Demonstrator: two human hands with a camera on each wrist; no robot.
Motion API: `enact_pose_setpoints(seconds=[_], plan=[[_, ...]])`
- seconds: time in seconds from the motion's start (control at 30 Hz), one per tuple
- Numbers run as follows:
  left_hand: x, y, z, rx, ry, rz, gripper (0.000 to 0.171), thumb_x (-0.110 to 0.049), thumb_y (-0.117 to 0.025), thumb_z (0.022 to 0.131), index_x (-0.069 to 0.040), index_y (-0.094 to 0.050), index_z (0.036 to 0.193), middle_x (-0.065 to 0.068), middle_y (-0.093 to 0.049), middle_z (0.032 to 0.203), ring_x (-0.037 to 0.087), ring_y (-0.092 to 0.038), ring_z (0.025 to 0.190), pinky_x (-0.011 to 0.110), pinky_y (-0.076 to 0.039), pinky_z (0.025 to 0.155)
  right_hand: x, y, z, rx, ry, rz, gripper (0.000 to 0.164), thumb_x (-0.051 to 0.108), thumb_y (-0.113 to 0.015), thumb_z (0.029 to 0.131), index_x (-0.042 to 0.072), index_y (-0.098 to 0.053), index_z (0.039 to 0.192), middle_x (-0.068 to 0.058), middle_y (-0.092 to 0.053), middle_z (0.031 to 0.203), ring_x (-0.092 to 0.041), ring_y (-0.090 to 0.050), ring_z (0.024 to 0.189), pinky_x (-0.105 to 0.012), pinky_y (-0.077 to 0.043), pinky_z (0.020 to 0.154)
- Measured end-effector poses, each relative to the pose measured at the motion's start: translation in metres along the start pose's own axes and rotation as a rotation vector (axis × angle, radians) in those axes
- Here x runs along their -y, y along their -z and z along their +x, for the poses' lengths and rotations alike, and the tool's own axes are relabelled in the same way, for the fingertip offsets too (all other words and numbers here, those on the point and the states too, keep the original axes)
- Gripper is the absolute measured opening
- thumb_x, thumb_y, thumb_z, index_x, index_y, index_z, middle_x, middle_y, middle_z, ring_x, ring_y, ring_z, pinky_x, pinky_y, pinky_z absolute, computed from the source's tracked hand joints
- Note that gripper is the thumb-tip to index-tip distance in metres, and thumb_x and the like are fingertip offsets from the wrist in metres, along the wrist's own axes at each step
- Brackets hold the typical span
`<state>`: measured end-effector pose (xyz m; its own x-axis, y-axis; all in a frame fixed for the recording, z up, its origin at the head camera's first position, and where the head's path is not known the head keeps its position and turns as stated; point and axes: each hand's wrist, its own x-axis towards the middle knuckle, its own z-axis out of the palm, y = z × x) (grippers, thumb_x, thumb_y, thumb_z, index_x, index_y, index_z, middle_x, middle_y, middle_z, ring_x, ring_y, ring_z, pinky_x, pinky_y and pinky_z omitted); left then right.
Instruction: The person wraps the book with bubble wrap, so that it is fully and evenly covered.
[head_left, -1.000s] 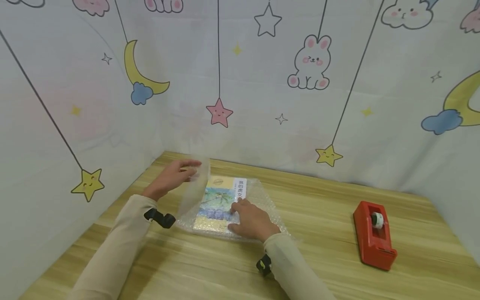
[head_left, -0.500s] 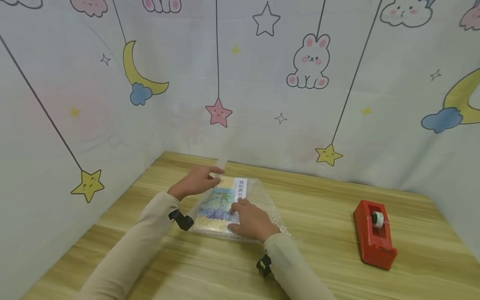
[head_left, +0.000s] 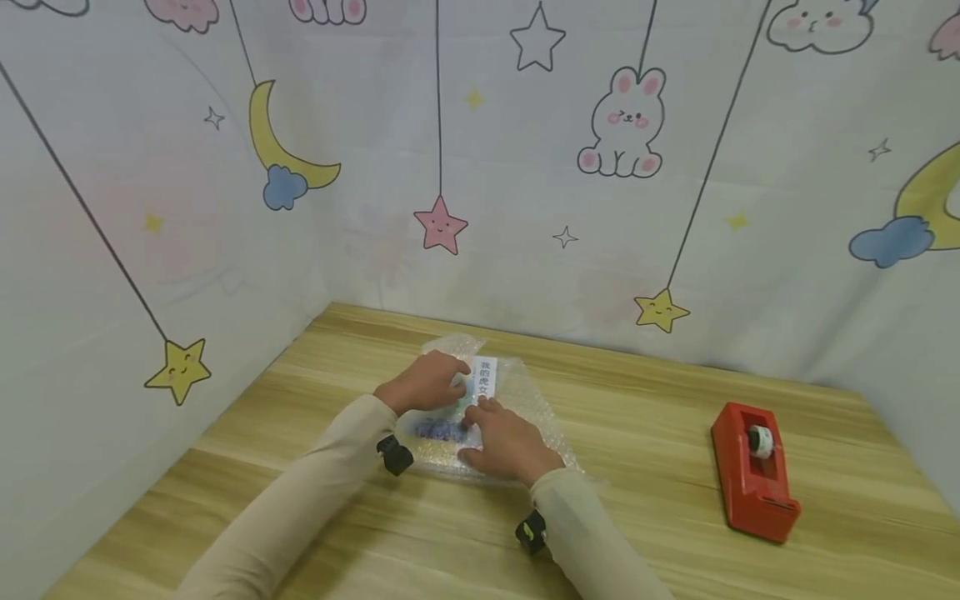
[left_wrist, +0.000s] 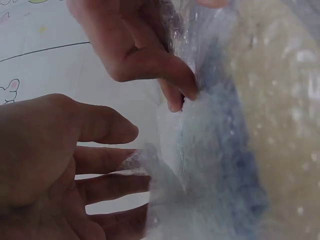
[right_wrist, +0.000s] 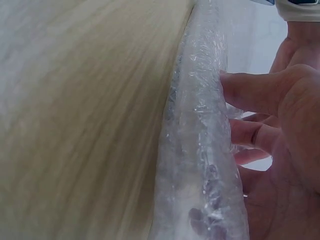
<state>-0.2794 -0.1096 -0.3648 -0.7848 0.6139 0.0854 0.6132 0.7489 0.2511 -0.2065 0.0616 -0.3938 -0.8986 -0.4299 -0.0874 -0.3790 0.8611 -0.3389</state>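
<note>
A book (head_left: 486, 377) with a colourful cover lies on the table inside clear bubble wrap (head_left: 525, 396). The left part of the wrap is folded over the cover, blurring the picture beneath. My left hand (head_left: 429, 383) rests on this folded flap, its fingers stretched against the plastic in the left wrist view. Lower on the book, my right hand (head_left: 510, 442) presses the wrap with spread fingertips. Seen from the right wrist, thumb and fingers of the right hand (right_wrist: 280, 130) touch the upper face of the bubble wrap (right_wrist: 200, 130).
A red tape dispenser (head_left: 756, 471) with a small roll stands to the right on the wood-grain table (head_left: 637, 467). Printed white curtains (head_left: 525, 167) enclose the back and sides. Each wrist carries a black camera mount.
My left hand has moved rightward, bringing the left flap of bubble wrap over from upright to lie across the book. The right hand has stayed in place on the book.
</note>
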Motion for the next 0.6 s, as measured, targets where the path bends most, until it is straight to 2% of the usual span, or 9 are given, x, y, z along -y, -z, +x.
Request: enact_pose_setpoints(seconds=[0.13,0.27,0.33,0.4,0.47,0.53,0.6], plan=[[-0.004,-0.002,0.003,0.045,0.038,0.044,0.031,-0.012,-0.059,0.091,-0.001,-0.071,0.117,0.012,-0.076,0.111,0.023,-0.065,0.083,0.037,-0.053,0.077,0.000,0.000,0.000,-0.006,0.006,0.001,0.039,0.040,-0.070,0.092,0.019,-0.064,0.125,-0.012,-0.041,0.160,-0.034,-0.039,0.149,-0.059,-0.052,0.100],[-0.004,-0.001,0.003,0.119,0.032,0.051,0.033,-0.019,-0.060,0.095,-0.007,-0.068,0.125,0.010,-0.074,0.117,0.026,-0.070,0.096,0.041,-0.056,0.085,0.001,0.001,-0.001,-0.003,0.014,0.006,0.041,0.039,-0.070,0.092,0.018,-0.063,0.126,-0.012,-0.040,0.160,-0.034,-0.039,0.149,-0.059,-0.052,0.099],[-0.001,0.001,0.002,0.169,0.019,0.014,0.038,-0.021,-0.057,0.099,-0.012,-0.062,0.135,0.012,-0.075,0.111,0.025,-0.069,0.088,0.041,-0.055,0.086,0.001,0.002,-0.001,-0.001,0.017,0.007,0.041,0.039,-0.070,0.092,0.017,-0.063,0.126,-0.013,-0.039,0.161,-0.035,-0.039,0.149,-0.059,-0.052,0.098],[0.005,0.003,-0.001,0.209,0.004,-0.046,0.041,-0.020,-0.052,0.101,-0.017,-0.056,0.141,0.012,-0.073,0.108,0.022,-0.061,0.078,0.040,-0.051,0.083,0.001,0.002,-0.002,0.002,0.018,0.009,0.040,0.039,-0.070,0.092,0.018,-0.063,0.125,-0.013,-0.039,0.161,-0.035,-0.038,0.149,-0.060,-0.052,0.098],[0.013,0.005,-0.005,0.228,-0.008,-0.111,0.042,-0.015,-0.044,0.102,-0.019,-0.053,0.143,0.012,-0.071,0.111,0.020,-0.060,0.080,0.040,-0.049,0.084,0.001,0.002,-0.002,0.002,0.020,0.011,0.039,0.039,-0.070,0.092,0.018,-0.063,0.124,-0.014,-0.039,0.161,-0.035,-0.039,0.148,-0.060,-0.052,0.097],[0.023,0.007,-0.010,0.244,-0.007,-0.177,0.041,-0.010,-0.040,0.102,-0.018,-0.052,0.140,0.014,-0.068,0.122,0.024,-0.064,0.096,0.043,-0.050,0.092,0.000,0.002,-0.003,0.001,0.018,0.015,0.038,0.039,-0.070,0.092,0.018,-0.063,0.123,-0.014,-0.039,0.161,-0.035,-0.039,0.148,-0.060,-0.052,0.097],[0.031,0.007,-0.015,0.252,-0.018,-0.207,0.038,-0.006,-0.042,0.100,-0.015,-0.054,0.136,0.012,-0.060,0.140,0.030,-0.060,0.124,0.048,-0.048,0.105,0.001,0.002,-0.003,-0.001,0.017,0.020,0.037,0.039,-0.070,0.092,0.018,-0.063,0.122,-0.014,-0.040,0.160,-0.035,-0.040,0.148,-0.061,-0.052,0.098]])
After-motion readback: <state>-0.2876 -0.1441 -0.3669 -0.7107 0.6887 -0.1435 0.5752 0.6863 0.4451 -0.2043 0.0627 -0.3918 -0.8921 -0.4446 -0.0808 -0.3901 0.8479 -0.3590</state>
